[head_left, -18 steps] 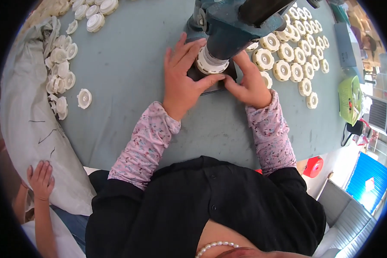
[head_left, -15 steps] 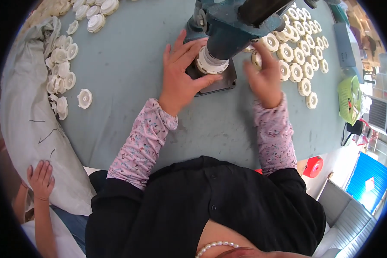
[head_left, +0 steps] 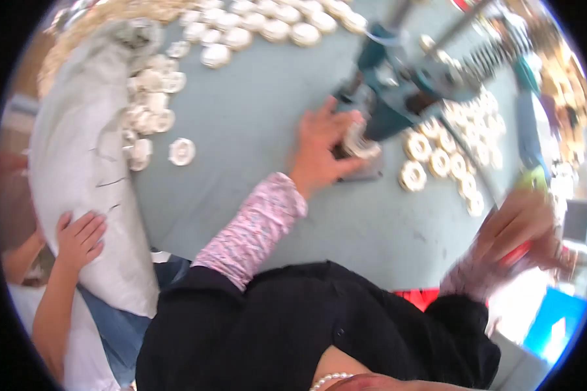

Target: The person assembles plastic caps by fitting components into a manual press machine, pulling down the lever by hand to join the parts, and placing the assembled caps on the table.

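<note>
Left hand [head_left: 318, 150] and right hand [head_left: 520, 225], far apart

Under the left hand is a big gray table [head_left: 372, 225]. Ahead and right of it stands a blue-green press [head_left: 392, 104]. A long rod [head_left: 466, 158] goes from the press to the right hand, too blurry to tell if it grips. The left hand holds a white ring [head_left: 359, 144] under the press.

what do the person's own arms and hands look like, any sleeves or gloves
The left hand wears no glove; a pink oversleeve with small coloured flecks meets a black sleeve. The right hand is gloveless too, with a pinkish sleeve, its pattern blurred, and black fabric behind.
</note>
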Motion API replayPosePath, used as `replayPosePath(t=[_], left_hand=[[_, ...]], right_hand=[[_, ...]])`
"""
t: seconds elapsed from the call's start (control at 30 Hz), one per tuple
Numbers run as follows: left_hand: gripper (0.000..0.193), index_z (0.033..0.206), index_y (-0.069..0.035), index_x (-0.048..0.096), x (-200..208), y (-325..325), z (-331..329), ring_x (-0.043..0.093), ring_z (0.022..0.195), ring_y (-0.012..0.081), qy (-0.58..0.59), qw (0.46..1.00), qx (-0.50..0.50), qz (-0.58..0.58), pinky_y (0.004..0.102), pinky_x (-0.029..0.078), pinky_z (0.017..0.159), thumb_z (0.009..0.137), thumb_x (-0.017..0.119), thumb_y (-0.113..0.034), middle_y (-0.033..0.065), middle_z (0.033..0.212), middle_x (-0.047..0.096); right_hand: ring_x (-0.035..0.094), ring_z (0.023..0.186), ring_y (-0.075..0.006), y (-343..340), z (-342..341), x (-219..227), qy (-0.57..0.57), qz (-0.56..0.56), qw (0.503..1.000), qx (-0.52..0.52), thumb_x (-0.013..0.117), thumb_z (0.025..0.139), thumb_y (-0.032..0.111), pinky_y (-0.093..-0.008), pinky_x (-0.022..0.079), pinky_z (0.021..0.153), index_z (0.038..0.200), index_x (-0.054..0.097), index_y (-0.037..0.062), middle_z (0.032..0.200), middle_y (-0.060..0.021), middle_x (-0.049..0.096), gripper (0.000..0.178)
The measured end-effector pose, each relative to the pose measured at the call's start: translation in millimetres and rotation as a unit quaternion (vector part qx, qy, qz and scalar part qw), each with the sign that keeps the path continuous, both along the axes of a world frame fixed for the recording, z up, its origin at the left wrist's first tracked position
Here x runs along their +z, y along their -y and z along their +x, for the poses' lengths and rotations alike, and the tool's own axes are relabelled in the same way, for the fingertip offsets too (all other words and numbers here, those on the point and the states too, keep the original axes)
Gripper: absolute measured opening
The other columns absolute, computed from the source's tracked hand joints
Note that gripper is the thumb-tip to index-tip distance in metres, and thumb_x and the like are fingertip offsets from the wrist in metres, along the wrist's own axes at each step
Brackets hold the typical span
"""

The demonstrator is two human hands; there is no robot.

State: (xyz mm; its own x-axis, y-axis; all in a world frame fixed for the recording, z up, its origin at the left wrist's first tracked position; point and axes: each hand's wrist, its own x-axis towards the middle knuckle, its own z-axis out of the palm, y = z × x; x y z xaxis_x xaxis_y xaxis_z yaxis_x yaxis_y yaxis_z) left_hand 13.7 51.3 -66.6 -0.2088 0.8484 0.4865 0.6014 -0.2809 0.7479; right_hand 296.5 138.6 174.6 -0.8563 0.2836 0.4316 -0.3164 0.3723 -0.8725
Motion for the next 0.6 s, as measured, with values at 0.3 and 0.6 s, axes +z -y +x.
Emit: replayPosePath(t=[0.3, 0.6], left_hand=[[0.159, 0.170, -0.008, 0.002, 4.1, 12.8, 14.3, 0.021, 0.156, 0.0487, -0.079, 0.992, -0.003, -0.095, 0.0570, 0.019, 0.128, 0.051, 0.101, -0.046, 0.0296, 0.170, 0.015], [0.145, 0.170, -0.013, 0.008, 9.5, 35.4, 13.1, 0.024, 0.155, 0.0479, -0.012, 0.988, -0.110, -0.109, 0.0526, 0.028, 0.127, 0.057, 0.097, -0.030, 0.0293, 0.169, 0.016]], right_hand=[[0.062, 0.077, -0.0364, 59.8, -29.3, -203.1, 0.189, 0.299, 0.897, -0.264, 0.086, 0.074, 0.017, -0.0439, 0.046, 0.064, 0.069, 0.058, 0.0050, 0.090, -0.0137, 0.066, 0.030], [0.063, 0.068, -0.0329, 49.4, 15.9, -42.5, -0.075, 0.078, 0.980, 0.168, 0.063, 0.102, 0.029, -0.0412, 0.054, 0.054, 0.118, 0.067, 0.0185, 0.093, -0.0138, 0.062, 0.019]])
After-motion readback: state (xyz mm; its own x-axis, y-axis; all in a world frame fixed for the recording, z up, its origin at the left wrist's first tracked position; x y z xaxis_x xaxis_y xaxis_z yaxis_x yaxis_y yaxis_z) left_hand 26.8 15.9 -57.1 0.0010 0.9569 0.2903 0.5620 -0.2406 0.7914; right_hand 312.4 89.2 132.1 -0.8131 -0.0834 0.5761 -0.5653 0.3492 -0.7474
